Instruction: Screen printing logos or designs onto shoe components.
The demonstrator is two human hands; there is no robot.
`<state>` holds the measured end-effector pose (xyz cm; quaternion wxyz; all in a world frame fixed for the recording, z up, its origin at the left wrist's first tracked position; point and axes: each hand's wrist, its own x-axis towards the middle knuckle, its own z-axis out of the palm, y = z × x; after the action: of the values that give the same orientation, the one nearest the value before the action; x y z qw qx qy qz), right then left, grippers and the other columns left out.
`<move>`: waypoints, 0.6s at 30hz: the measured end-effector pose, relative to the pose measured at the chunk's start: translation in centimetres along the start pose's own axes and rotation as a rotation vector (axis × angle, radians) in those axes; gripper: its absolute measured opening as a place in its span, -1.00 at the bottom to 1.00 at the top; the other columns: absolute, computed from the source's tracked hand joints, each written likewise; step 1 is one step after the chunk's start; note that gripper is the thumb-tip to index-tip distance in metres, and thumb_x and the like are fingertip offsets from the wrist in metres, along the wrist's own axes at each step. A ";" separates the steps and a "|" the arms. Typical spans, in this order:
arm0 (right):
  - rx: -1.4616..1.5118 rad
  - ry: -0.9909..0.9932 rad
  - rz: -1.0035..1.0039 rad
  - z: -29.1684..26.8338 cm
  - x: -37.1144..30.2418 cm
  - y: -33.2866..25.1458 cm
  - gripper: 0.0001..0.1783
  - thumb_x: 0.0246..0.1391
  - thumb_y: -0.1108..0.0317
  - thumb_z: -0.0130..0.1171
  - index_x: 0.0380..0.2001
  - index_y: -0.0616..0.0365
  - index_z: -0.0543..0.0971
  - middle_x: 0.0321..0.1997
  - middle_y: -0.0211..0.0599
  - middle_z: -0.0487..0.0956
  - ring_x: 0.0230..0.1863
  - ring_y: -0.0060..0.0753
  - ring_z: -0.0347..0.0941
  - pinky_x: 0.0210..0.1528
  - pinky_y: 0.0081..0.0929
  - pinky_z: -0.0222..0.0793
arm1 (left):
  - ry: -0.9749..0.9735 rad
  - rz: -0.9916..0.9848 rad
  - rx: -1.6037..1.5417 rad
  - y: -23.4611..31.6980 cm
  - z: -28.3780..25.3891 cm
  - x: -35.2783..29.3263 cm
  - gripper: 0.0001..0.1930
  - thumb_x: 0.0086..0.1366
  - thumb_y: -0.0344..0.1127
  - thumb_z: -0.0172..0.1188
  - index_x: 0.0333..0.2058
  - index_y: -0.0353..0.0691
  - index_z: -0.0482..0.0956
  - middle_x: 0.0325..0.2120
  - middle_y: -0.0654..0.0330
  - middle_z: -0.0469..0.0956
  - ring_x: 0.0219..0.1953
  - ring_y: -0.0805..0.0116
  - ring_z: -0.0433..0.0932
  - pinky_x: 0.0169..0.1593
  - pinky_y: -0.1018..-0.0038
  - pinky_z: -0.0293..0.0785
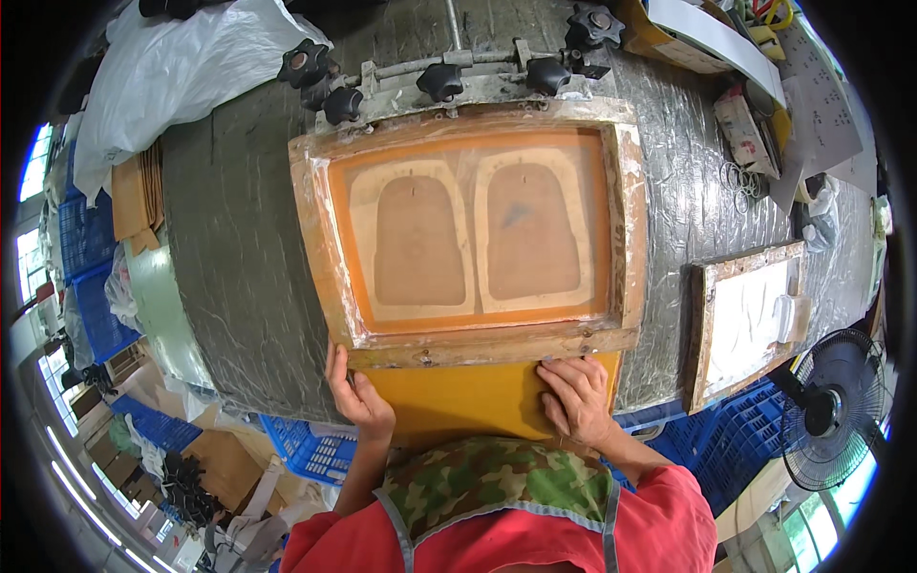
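A wooden screen-printing frame (487, 350) lies before me on the dark table, with orange-edged mesh bearing two rounded panel shapes. Its far side sits under a metal clamp bar (411, 69) with black star knobs. From beneath the frame's near side, a yellow board (458, 396) sticks out toward me. My left hand (361, 396) is at the frame's near left corner, fingers stretched up and thumb apart. My right hand (578, 393) rests on the yellow board by the frame's near rail, fingers loosely bent and spread. Neither hand visibly holds anything; what lies under the frame is hidden.
A smaller wooden frame (700, 334) with a white sheet lies at the right, near a black fan (823, 411). White plastic sheeting (191, 76) covers the far left. Blue crates (310, 447) stand below the table's near edge. Papers and boxes (707, 33) crowd the far right.
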<state>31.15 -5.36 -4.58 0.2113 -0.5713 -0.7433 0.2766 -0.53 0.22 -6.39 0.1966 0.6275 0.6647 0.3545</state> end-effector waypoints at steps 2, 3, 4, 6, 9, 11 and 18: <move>0.006 0.000 0.001 0.1 -0.1 0.1 -0.43 -0.08 0.37 0.28 0.10 0.11 0.51 0.16 -0.30 0.49 0.12 -0.27 0.39 0.27 -0.14 0.07 | 0.001 0.002 0.003 -0.1 0.0 0.0 -0.54 0.32 -0.55 -0.16 0.20 -0.50 0.28 0.22 -0.21 0.27 0.27 -0.04 0.29 0.31 0.21 0.17; 0.009 0.005 -0.002 0.1 -0.1 0.0 -0.43 -0.08 0.38 0.28 0.09 0.11 0.51 0.16 -0.30 0.49 0.11 -0.26 0.39 0.26 -0.14 0.08 | 0.003 0.011 0.003 -0.1 0.0 -0.1 -0.54 0.33 -0.55 -0.16 0.20 -0.50 0.28 0.22 -0.21 0.28 0.26 -0.04 0.29 0.31 0.21 0.18; 0.013 0.010 -0.005 0.2 0.0 0.1 -0.44 -0.08 0.38 0.28 0.09 0.11 0.52 0.16 -0.29 0.49 0.11 -0.25 0.39 0.25 -0.14 0.10 | 0.005 0.019 0.004 -0.2 0.0 -0.1 -0.55 0.34 -0.54 -0.16 0.20 -0.50 0.28 0.22 -0.21 0.28 0.26 -0.04 0.30 0.30 0.21 0.18; 0.011 0.016 -0.008 0.2 0.1 0.4 -0.44 -0.08 0.39 0.28 0.09 0.12 0.52 0.15 -0.29 0.49 0.11 -0.24 0.39 0.24 -0.13 0.11 | 0.003 0.015 0.002 -0.6 0.4 -0.1 -0.55 0.34 -0.53 -0.16 0.20 -0.51 0.27 0.21 -0.22 0.28 0.26 -0.04 0.30 0.30 0.22 0.18; 0.030 0.004 0.019 0.0 0.0 -0.1 -0.44 -0.09 0.41 0.28 0.08 0.14 0.52 0.12 -0.29 0.51 0.11 -0.21 0.39 0.23 -0.12 0.15 | -0.018 0.008 0.009 -0.2 0.2 -0.1 -0.56 0.36 -0.54 -0.17 0.20 -0.52 0.27 0.22 -0.23 0.27 0.26 -0.03 0.30 0.29 0.22 0.20; -0.020 0.027 0.001 0.1 0.2 0.0 -0.46 -0.09 0.41 0.29 0.06 0.15 0.53 0.11 -0.30 0.51 0.10 -0.21 0.39 0.24 -0.13 0.15 | 0.018 0.030 -0.004 -0.2 0.5 0.1 -0.55 0.35 -0.56 -0.18 0.20 -0.53 0.26 0.22 -0.23 0.27 0.27 -0.03 0.29 0.29 0.23 0.20; -0.026 0.036 0.005 0.2 0.2 0.1 -0.45 -0.09 0.42 0.29 0.07 0.11 0.53 0.13 -0.33 0.51 0.10 -0.23 0.39 0.26 -0.14 0.13 | -0.005 0.034 -0.007 -0.3 0.4 0.1 -0.55 0.35 -0.56 -0.19 0.21 -0.52 0.24 0.25 -0.21 0.23 0.30 0.00 0.25 0.32 0.22 0.17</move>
<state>30.99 -5.21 -4.80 0.2167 -0.5809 -0.7413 0.2571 -0.49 0.41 -6.89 0.1946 0.6390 0.6521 0.3585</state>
